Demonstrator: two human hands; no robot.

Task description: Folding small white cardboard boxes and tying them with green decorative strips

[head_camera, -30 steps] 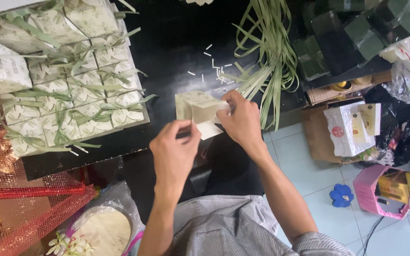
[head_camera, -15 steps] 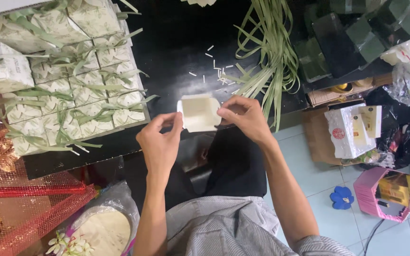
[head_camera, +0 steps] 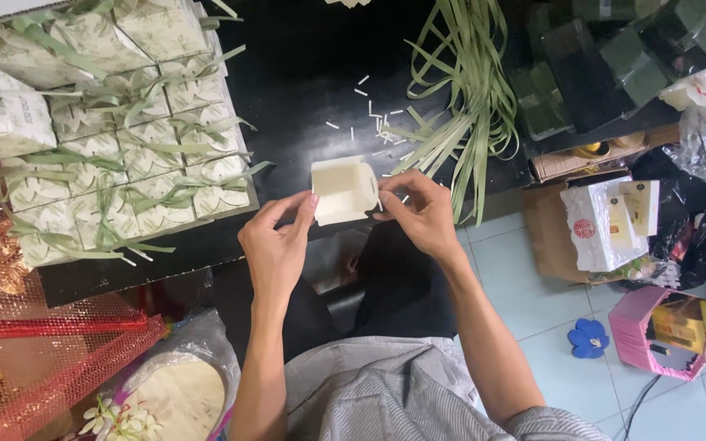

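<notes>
Cream card formed the small open box (head_camera: 343,190) that was pinched at opposite sides between the fingertips of the left hand (head_camera: 275,249) and right hand (head_camera: 421,214), above the black table's (head_camera: 304,82) edge, where uneven pressure could have crushed a wall.

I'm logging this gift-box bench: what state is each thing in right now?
Small cream box: half-formed, top open, held between both hands.
Left hand: pinching the box's left edge.
Right hand: gripping its right side.
Finished boxes: closed, tied with green strips.
Green leaf strips: loose, piled.
</notes>
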